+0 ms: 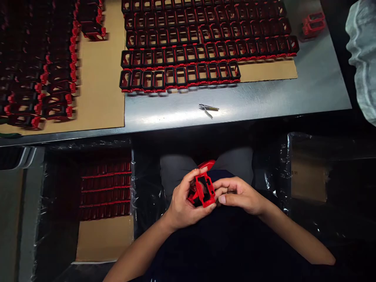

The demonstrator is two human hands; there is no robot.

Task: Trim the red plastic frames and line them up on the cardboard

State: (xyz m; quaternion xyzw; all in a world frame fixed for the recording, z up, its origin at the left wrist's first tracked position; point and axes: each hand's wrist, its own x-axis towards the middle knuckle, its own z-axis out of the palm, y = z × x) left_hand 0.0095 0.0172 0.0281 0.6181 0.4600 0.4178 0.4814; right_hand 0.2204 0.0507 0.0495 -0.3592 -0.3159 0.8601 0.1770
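Above my lap, my left hand (188,201) is closed around a red and black plastic housing (205,190) with a rectangular opening. The thumb lies along its top and the fingers pass underneath. My right hand (237,195) is at the housing's right side, its fingers curled and the fingertips against the edge. Whether anything small sits between those fingertips is hidden. A rounded red thing (208,164) shows just behind the housing; I cannot tell whether it belongs to it.
Rows of similar housings (180,74) stand on cardboard on the metal table (164,113), with more stacked at left (58,78). Nail clippers (208,109) lie near the table edge. Lined boxes stand at both sides; the left box (104,239) holds housings. Grey-white fabric (364,58) hangs at right.
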